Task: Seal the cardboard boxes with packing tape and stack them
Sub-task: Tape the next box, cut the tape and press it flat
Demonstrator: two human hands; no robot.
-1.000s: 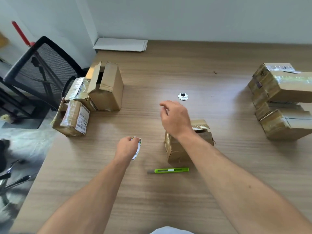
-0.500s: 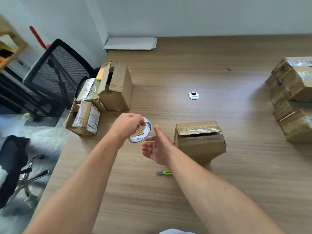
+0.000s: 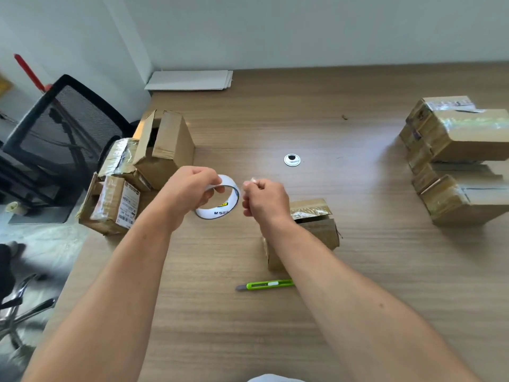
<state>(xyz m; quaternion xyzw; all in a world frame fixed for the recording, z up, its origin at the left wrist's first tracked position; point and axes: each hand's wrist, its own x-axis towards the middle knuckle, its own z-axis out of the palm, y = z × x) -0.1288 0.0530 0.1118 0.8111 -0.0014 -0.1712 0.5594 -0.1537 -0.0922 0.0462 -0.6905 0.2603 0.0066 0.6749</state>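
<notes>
My left hand [image 3: 190, 188] grips a roll of clear packing tape [image 3: 224, 205] with a white core, held up above the wooden table [image 3: 248, 326]. My right hand [image 3: 261, 199] is right beside the roll and pinches the tape's free end between thumb and fingers. A small cardboard box [image 3: 314, 221] stands on the table just behind my right forearm, its top covered with shiny tape. Several unsealed boxes [image 3: 162, 150] sit at the table's left edge; one has its flaps open.
A stack of taped boxes [image 3: 454, 158] stands at the right. A green utility knife [image 3: 268, 285] lies near the front. A round cable grommet [image 3: 292, 160] sits mid-table, white flat sheets [image 3: 190, 79] at the back. A black mesh chair [image 3: 60, 128] stands left.
My left hand lifted the tape roll off the table and raised it. My right hand came away from the small box, moved to the roll and closed on the tape's end.
</notes>
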